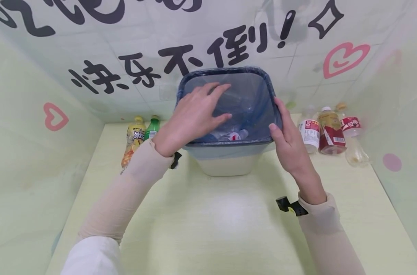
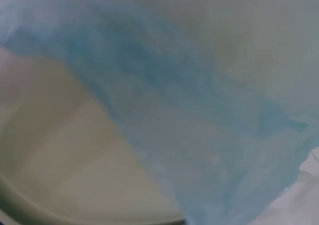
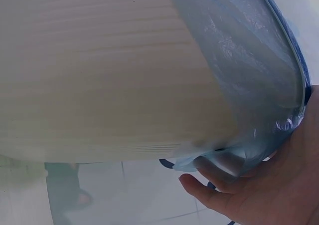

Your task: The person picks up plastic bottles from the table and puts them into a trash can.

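The bin (image 1: pixel 225 166) sits between my hands: the right hand (image 1: pixel 291 145) grips the liner (image 3: pixel 249 50) at its right rim; the left hand (image 1: pixel 196 112), spread loosely over its mouth, seems to hold nothing. Light, even tension should avoid tearing.

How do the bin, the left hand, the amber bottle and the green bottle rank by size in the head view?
Largest to smallest: bin, left hand (nearer the camera), amber bottle, green bottle.

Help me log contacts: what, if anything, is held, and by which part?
The bin, by its bag-lined right rim, in the right grip; the left grip holds nothing.
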`<state>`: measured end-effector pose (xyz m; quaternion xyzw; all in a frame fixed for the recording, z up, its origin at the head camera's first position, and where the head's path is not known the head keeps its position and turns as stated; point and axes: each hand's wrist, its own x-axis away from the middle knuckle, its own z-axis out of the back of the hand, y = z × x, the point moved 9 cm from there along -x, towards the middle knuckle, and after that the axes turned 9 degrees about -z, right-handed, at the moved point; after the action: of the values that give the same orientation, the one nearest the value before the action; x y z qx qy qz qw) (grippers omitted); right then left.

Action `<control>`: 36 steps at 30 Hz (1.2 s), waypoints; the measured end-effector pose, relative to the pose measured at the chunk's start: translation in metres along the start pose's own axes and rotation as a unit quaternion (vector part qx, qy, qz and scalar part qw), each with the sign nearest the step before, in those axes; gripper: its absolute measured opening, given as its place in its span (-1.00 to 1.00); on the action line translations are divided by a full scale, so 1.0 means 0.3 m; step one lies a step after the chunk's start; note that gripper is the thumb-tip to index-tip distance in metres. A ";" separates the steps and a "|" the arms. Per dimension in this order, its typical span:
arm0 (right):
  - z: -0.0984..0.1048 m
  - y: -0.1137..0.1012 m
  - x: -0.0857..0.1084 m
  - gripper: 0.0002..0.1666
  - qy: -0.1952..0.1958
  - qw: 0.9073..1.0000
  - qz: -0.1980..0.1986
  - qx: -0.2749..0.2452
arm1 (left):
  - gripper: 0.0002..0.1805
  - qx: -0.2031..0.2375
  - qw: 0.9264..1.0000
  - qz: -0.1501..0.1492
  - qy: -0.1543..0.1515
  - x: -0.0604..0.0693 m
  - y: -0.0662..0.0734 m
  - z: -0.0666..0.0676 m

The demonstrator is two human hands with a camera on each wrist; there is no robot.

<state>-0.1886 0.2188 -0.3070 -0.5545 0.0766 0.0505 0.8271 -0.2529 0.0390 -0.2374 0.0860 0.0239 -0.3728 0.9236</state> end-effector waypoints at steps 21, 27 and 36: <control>-0.005 0.007 0.005 -0.29 -0.002 1.000 -0.002 0.007 | -0.22 0.016 0.999 0.009 0.029 0.030 -0.069 0.057; -0.003 0.008 0.008 -0.28 -0.002 1.000 -0.008 0.002 | -0.20 0.027 0.998 0.039 0.029 0.056 -0.110 0.090; -0.001 0.013 0.010 -0.29 -0.001 1.000 -0.014 0.001 | -0.22 0.035 0.997 0.053 0.031 0.081 -0.141 0.107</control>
<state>-0.1865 0.2200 -0.3113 -0.5548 0.0681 0.0394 0.8283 -0.2654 -0.0133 -0.2144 0.1310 0.0348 -0.3209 0.9374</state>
